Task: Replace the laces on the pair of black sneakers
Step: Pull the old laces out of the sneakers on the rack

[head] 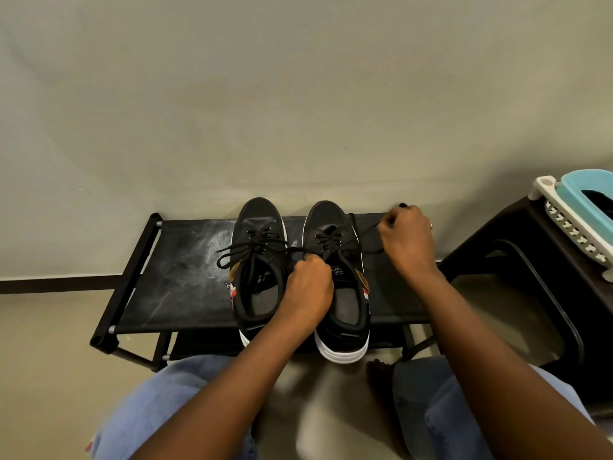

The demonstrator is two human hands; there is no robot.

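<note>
1. we see a low black shoe rack with a scuffed, dusty fabric top, set against a pale wall on a light floor.
2. two black sneakers stand side by side on it, toes to the wall.
3. our left hand curls round the right sneaker's lace at the tongue.
4. our right hand pinches its end out to the side.
5. a dark stool beside the rack bears a white basket holding a blue tub.

Bare rack top left of sneakers
</note>
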